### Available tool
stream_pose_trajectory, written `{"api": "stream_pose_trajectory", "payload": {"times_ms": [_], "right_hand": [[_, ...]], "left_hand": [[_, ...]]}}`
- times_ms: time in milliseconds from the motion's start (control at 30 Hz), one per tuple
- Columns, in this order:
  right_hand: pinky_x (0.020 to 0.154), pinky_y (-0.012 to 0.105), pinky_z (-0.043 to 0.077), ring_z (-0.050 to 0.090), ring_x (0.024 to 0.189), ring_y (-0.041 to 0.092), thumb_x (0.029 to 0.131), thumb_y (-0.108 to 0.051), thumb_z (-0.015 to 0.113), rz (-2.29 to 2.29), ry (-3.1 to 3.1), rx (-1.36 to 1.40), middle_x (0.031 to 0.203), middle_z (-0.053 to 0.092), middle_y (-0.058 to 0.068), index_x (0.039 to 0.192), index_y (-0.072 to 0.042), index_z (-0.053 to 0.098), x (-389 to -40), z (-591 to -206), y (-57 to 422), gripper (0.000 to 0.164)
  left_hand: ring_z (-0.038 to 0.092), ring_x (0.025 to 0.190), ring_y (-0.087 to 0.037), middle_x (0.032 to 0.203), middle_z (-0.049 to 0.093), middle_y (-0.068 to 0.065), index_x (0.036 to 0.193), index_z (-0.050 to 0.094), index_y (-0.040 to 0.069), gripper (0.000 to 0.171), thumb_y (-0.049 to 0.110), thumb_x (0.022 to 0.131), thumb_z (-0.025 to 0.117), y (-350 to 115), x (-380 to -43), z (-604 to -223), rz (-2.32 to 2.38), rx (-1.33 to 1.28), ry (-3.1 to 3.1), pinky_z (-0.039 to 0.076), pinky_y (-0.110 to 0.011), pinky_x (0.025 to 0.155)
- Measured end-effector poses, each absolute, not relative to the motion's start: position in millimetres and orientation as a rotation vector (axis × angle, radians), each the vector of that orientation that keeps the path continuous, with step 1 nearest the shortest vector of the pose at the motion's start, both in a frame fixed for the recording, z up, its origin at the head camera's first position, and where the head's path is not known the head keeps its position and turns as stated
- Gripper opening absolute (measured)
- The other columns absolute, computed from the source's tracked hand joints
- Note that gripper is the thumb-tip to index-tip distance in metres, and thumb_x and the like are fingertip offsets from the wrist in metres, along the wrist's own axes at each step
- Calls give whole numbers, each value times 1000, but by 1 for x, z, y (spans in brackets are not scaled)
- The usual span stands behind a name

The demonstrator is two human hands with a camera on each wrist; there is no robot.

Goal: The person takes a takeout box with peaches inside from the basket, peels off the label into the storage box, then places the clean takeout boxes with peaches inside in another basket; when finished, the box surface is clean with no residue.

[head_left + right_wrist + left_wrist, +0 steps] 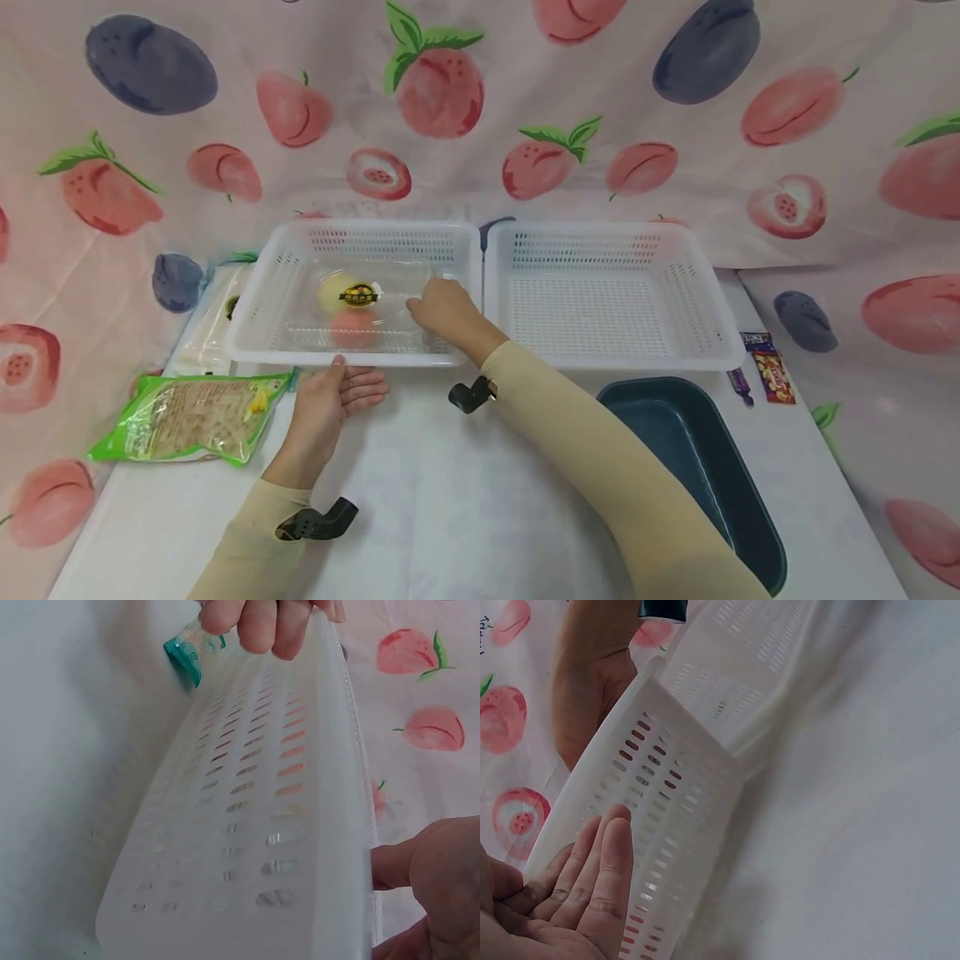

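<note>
A clear plastic box point(390, 279) with a black and yellow label lies in the left white basket point(247, 333). Through its lid show a pale yellow round thing point(333, 292) and an orange-pink one point(354, 329). My right hand point(448, 310) reaches over the basket's front rim, its curled fingers pinching the box's right end; the fingertips are partly hidden. At the front of the same basket is my left hand point(330, 398), palm turned up, fingers straight alongside the slotted wall point(660, 825) and thumb at the rim. Nothing lies in its palm.
A second white basket point(585, 317) stands right beside the first. A green-edged food bag point(195, 417) and a pale packet point(213, 325) lie at left. Front right holds a dark blue tray point(675, 417), partly under my right arm, with small snack packets point(772, 375) beyond it.
</note>
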State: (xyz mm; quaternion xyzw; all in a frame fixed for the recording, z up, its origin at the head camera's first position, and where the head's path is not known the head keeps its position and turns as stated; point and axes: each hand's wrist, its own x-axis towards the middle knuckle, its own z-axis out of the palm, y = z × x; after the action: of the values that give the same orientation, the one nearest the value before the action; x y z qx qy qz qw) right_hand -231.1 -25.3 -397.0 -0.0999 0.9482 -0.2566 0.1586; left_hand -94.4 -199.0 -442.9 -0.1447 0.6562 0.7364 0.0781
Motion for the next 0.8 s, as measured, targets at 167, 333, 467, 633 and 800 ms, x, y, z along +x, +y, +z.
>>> {"api": "stream_pose_trajectory", "payload": {"times_ms": [167, 333, 467, 633, 800], "right_hand": [[46, 22, 45, 56, 56, 13, 110, -36, 49, -749, 2605, -203, 74, 60, 5, 78, -12, 56, -234, -398, -29, 40], [45, 21, 50, 60, 51, 13, 110, -38, 51, -824, 2564, -143, 77, 64, 7, 89, -7, 62, -235, -397, -31, 40], [47, 22, 52, 60, 54, 13, 109, -41, 54, -895, 2566, -113, 79, 63, 7, 95, -4, 64, -234, -396, -30, 40], [51, 22, 47, 57, 56, 12, 107, -46, 54, -910, 2544, -117, 68, 56, 1, 81, -11, 59, -234, -392, -28, 44], [75, 33, 63, 66, 84, 21, 106, -50, 54, -1073, 2456, -56, 105, 67, 11, 123, 1, 64, -231, -392, -28, 55]], "left_hand": [[78, 87, -10, 103, 79, -10, 136, 48, -22, 63, 34, 117, 29, -200, -95, -444, 2191, -434, 1980, 65, -28, 85], [78, 87, -10, 104, 79, -12, 135, 49, -23, 63, 33, 117, 29, -200, -95, -444, 2192, -424, 1996, 65, -28, 85], [78, 87, -10, 103, 79, -11, 135, 49, -23, 62, 32, 117, 28, -199, -95, -443, 2180, -409, 2011, 65, -28, 85], [78, 88, -10, 105, 79, -12, 136, 49, -23, 61, 31, 117, 26, -199, -95, -442, 2169, -403, 2009, 65, -28, 86], [78, 88, -10, 105, 79, -11, 136, 49, -22, 61, 31, 117, 25, -201, -95, -443, 2162, -422, 1995, 65, -28, 86]]}}
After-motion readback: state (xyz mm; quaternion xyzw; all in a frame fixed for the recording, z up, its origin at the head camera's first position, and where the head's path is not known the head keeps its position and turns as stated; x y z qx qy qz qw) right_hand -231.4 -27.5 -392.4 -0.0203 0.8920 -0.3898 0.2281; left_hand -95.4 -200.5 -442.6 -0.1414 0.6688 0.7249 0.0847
